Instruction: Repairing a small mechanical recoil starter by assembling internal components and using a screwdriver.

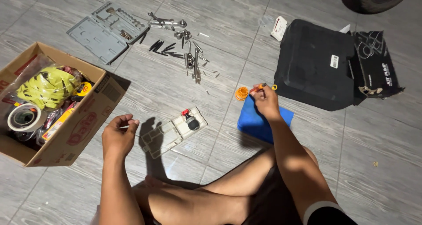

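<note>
Right hand (265, 101) pinches a small orange-handled tool (258, 88) above the blue box (257, 123); we see an orange disc (241, 93) just left of that box. Our left hand (118, 135) hovers loosely curled and empty, farther left, between a clear organizer case (169, 132) and a cardboard box (79, 128). Beyond the blue box lie scattered sockets (189, 53) and a black case (316, 64).

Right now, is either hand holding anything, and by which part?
The right hand pinches a small orange-handled tool by its handle, over the blue case. The left hand looks empty, fingers curled.
</note>
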